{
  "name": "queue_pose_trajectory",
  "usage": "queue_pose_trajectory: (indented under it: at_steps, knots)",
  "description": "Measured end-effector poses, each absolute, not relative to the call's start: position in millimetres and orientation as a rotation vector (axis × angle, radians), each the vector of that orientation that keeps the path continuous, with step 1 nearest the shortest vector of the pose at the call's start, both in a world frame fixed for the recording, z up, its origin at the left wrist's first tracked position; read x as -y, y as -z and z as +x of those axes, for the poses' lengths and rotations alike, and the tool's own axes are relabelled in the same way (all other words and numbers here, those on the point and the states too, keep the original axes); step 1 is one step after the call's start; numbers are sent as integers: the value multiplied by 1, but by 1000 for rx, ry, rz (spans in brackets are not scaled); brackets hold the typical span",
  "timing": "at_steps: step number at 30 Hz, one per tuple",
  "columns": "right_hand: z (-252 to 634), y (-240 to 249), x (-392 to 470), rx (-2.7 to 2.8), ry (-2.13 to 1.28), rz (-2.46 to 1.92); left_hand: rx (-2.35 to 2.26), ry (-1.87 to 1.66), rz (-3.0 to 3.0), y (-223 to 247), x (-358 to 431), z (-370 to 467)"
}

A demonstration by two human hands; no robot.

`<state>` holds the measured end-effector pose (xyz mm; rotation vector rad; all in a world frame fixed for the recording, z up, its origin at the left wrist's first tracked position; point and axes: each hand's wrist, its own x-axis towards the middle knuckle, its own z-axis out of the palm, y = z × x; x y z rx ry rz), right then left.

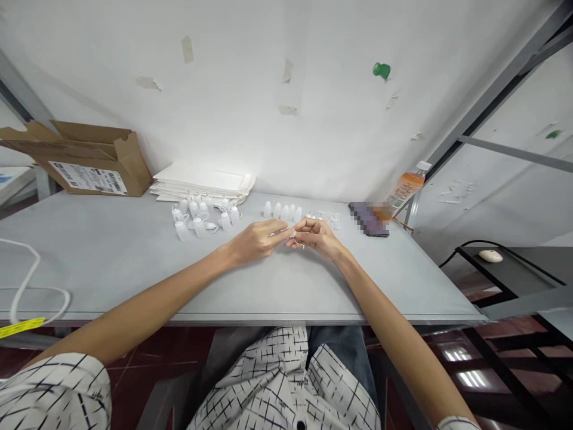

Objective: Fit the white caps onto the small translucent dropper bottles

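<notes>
In the middle of the table my two hands meet at the fingertips. My right hand [323,239] pinches a small white plastic cap [293,235], from which a thin white strap hangs. The fingers of my left hand [251,243] are closed against the same small piece, and they partly hide it. Just behind my hands stands a row of small translucent bottles [277,210] without caps. Beyond my right fingers lie several loose white caps with straps [330,217]. To the left of my left hand is a group of small squeeze bottles [199,226] with thin tips and straps, most upright.
A stack of white sheets [201,179] lies by the wall, with an open cardboard box [89,158] to its left. At the right are a phone [369,220] and a bottle of orange drink [405,188]. A white cable [29,280] curls at the left edge.
</notes>
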<state>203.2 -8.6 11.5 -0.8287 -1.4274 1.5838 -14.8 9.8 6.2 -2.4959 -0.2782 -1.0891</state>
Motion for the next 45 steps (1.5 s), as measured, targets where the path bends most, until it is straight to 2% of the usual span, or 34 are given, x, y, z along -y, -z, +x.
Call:
queue_pose_trajectory:
  at_steps: [7,11,16,21,25,34,45]
  knots:
    - [207,-7,7,1473,-1590,-804,244,1092,-2570,-4,-12,-17]
    - [204,-11,9,1487,-1514,-827,337,1267,-2738,-5,-10,-13]
    - [196,-19,14,1552,-1220,-912,979,1636,-2991,-10,-7,-6]
    - [195,-19,13,1565,-1050,-946,1510,1752,-3173,-12,-9,-6]
    - [194,-18,14,1610,-1120,-960,1450,1873,-3306,-11,-12,-10]
    - [191,-18,17,1515,-1253,-876,1146,1887,-3330,-10,-15,-12]
    - [194,-13,15,1459,-1304,-857,953,1595,-3117,-11,-12,-14]
